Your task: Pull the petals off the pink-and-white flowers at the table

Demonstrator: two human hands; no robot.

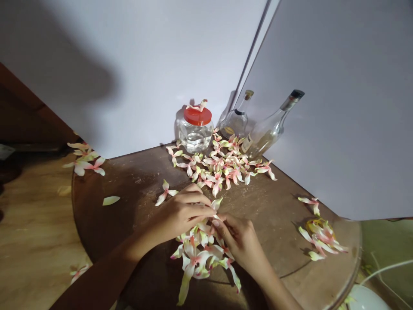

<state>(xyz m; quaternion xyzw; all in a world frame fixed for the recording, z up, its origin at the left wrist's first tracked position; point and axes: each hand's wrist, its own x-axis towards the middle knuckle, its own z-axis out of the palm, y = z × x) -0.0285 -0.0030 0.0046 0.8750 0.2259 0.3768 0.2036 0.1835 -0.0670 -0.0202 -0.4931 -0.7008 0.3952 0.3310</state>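
Flowers (217, 181), jar (196, 134) and bottles (267, 134) block the back; tabletop (278, 224) mid-right allows passage.

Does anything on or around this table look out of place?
Yes: a lone petal lies on the table's left, away from the flower pile, and one blossom oddly sits on the jar's red lid.

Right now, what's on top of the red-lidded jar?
A pink-and-white flower lies on the red lid. The patch directly beneath it is covered, so I can't see that.
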